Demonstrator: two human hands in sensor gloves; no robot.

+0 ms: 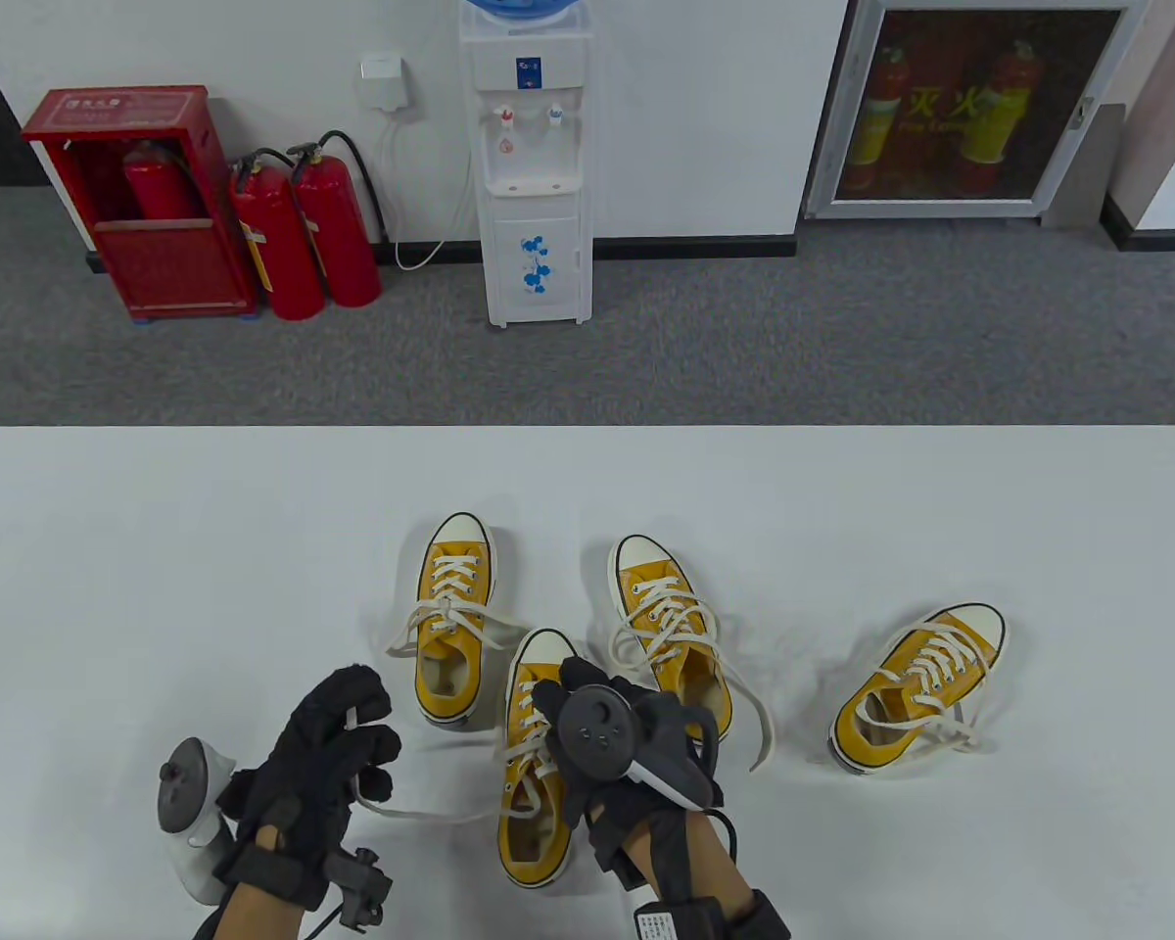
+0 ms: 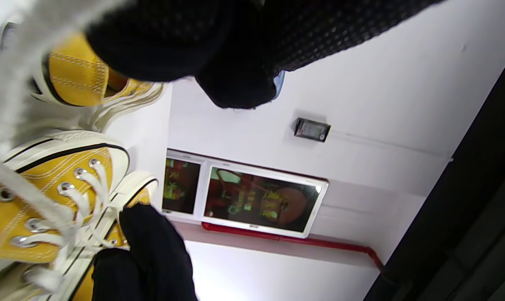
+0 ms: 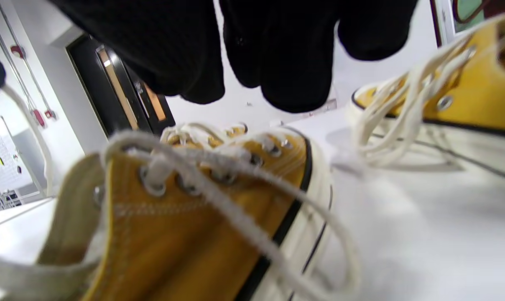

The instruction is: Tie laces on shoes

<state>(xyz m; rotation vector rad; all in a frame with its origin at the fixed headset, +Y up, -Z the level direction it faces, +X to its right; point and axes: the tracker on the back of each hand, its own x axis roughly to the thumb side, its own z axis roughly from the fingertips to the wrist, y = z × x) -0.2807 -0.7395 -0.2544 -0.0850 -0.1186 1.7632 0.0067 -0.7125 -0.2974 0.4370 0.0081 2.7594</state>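
Observation:
Several yellow canvas sneakers with white laces lie on the white table. The nearest sneaker points away from me, its laces loose. My left hand holds one white lace end, drawn out to the left of this sneaker. My right hand hovers over the sneaker's front lacing, its fingers curled; what they hold is hidden by the tracker. In the right wrist view the fingers hang above the sneaker with a lace crossing it. The left wrist view shows sneakers and a blurred lace.
Three more yellow sneakers lie beyond: one at back left, one at back middle, one at right, all with loose laces. Beyond the table's far edge are grey carpet, a water dispenser and fire extinguishers.

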